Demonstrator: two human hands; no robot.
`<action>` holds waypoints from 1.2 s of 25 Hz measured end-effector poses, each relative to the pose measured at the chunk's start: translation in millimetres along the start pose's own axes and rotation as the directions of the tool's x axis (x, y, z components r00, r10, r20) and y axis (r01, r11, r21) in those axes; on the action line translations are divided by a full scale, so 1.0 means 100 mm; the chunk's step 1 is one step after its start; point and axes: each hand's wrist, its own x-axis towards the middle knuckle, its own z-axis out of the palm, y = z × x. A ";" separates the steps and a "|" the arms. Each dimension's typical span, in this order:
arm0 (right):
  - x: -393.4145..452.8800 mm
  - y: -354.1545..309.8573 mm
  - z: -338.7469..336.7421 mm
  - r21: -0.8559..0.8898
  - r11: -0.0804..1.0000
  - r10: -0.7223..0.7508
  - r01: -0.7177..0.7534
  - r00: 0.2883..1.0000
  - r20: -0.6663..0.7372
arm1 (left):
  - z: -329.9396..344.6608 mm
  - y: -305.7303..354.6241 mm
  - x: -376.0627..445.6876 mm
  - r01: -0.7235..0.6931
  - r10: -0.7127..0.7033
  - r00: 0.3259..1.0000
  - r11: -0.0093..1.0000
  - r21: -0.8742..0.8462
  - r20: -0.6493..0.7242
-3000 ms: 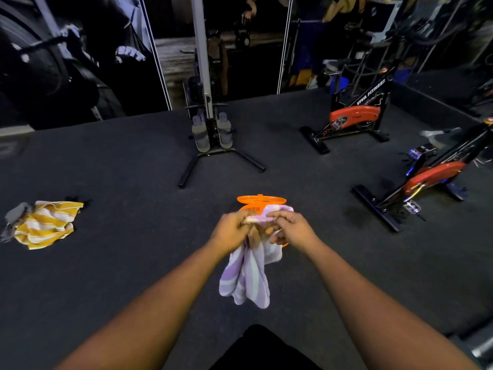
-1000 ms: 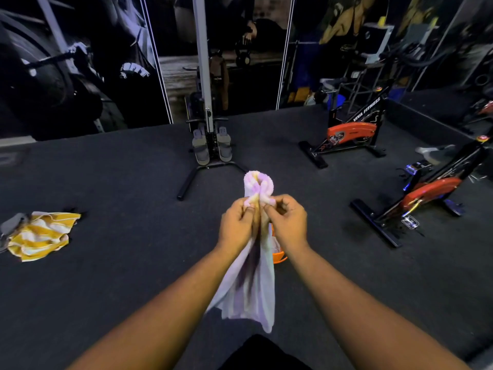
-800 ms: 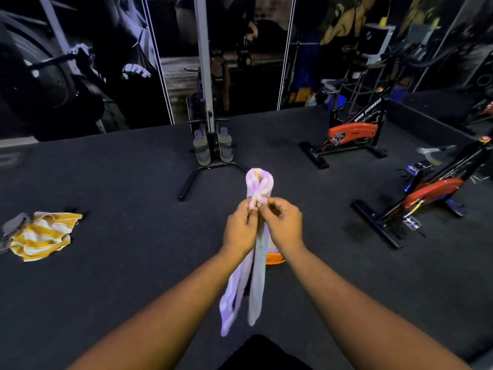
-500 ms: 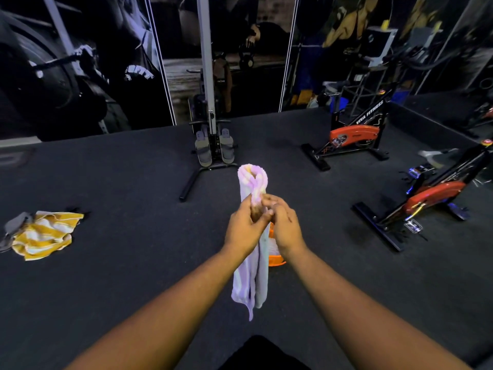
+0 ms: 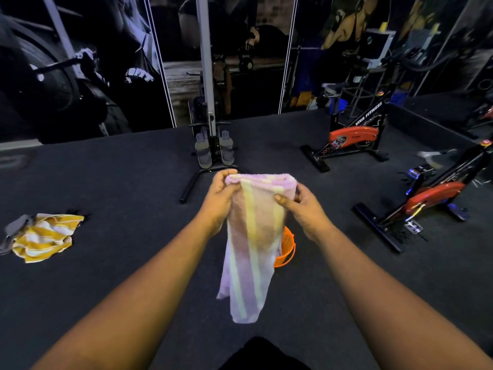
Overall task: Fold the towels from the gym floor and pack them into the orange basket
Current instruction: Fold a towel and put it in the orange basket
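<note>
A pink towel with pale yellow stripes [image 5: 253, 236] hangs folded in front of me above the floor. My left hand [image 5: 220, 198] grips its top left corner and my right hand [image 5: 304, 206] pinches its top right edge, holding the fold spread flat. The orange basket [image 5: 286, 249] stands on the dark floor just behind the towel, mostly hidden by it. A crumpled yellow-and-white striped towel [image 5: 45, 236] lies on the floor at the far left.
A rowing machine [image 5: 213, 150] stands ahead at the centre. Two red-and-black exercise bikes, one at the back right [image 5: 352, 140] and one at the right [image 5: 432, 198], flank the floor. A grey cloth [image 5: 13, 231] lies beside the yellow towel.
The towel was bunched into a narrow roll between both hands held close. My hands have moved apart and the towel's top fold now spreads wide between them.
</note>
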 end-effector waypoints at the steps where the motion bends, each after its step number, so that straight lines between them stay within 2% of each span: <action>1: 0.01 -0.03 0.01 -0.014 1.000 -0.022 0.022 1.000 -0.016 | -0.03 0.01 0.01 0.014 -0.014 1.000 1.000 -0.009 -0.013; 5: -0.03 -0.09 0.13 -0.027 0.989 -0.147 0.145 0.980 -0.131 | -0.06 -0.02 0.03 0.034 -0.034 0.999 0.999 0.039 0.015; 8: -0.03 -0.14 0.19 0.012 0.988 -0.152 0.155 0.982 -0.116 | -0.06 -0.01 -0.02 0.042 -0.043 0.999 0.996 -0.079 -0.011; 9: -0.02 -0.18 0.21 0.042 0.987 -0.152 0.157 0.983 -0.106 | -0.08 -0.03 -0.07 0.068 -0.066 0.997 0.993 -0.093 0.032; 12: 0.02 -0.33 0.28 0.122 0.979 -0.147 0.163 0.981 -0.129 | -0.11 -0.15 -0.22 0.162 -0.173 0.963 0.984 0.068 0.209; 14: 0.05 -0.38 0.27 0.213 0.966 -0.114 0.145 0.982 -0.147 | -0.05 -0.13 -0.23 0.185 -0.190 0.968 0.982 0.041 0.163; 16: 0.02 -0.28 0.19 0.248 0.964 -0.081 0.094 0.995 -0.064 | 0.08 0.00 -0.18 0.176 -0.164 0.979 0.980 -0.094 0.118; 19: -0.21 0.09 0.08 -0.010 0.997 0.074 -0.074 0.987 0.143 | 0.25 0.27 -0.02 0.120 -0.103 0.991 0.967 -0.225 0.083; 21: -0.29 0.24 0.08 -0.020 0.994 0.112 -0.111 0.986 0.122 | 0.26 0.36 0.07 0.101 -0.084 0.993 0.965 -0.243 0.077; 23: -0.27 0.22 0.12 0.086 0.993 0.074 -0.076 0.997 0.021 | 0.14 0.26 0.04 0.145 -0.120 0.977 0.979 -0.142 0.175; 26: -0.17 0.03 0.17 0.186 0.982 0.034 -0.025 0.999 -0.041 | -0.09 -0.21 -0.26 0.311 -0.338 0.874 0.941 0.133 0.348; 28: -0.12 -0.01 0.16 0.264 0.961 0.113 -0.088 0.990 -0.081 | -0.12 -0.43 -0.39 0.369 -0.409 0.841 0.912 0.176 0.355; 30: -0.14 0.02 0.10 0.227 0.932 0.293 -0.284 0.956 -0.008 | -0.05 -0.49 -0.35 0.381 -0.398 0.886 0.917 0.116 0.240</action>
